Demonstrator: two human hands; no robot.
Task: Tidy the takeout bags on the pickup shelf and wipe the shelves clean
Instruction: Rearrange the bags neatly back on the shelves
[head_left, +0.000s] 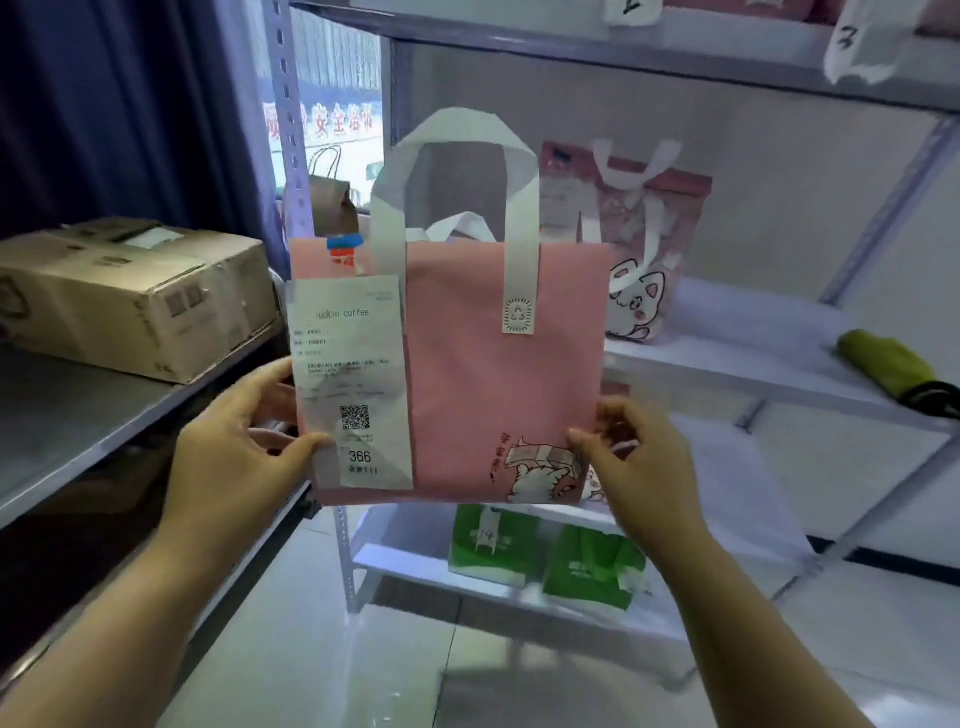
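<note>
A pink takeout bag (467, 374) with white handles and a white receipt (350, 374) taped to its front hangs in the air in front of the shelf. My left hand (234, 447) grips its lower left edge, thumb on the receipt. My right hand (634, 457) grips its lower right corner by the cat drawing. A second pink bag with a cat picture (639, 249) stands on the white middle shelf (727, 358) behind. Two green bags (587, 566) sit on the lower shelf.
A green folded cloth (893, 369) lies at the right of the middle shelf. A cardboard box (130, 296) rests on a grey shelf at left. A brown paper bag (332, 208) stands behind the shelf post. Paper number tags (857, 47) hang from the top shelf.
</note>
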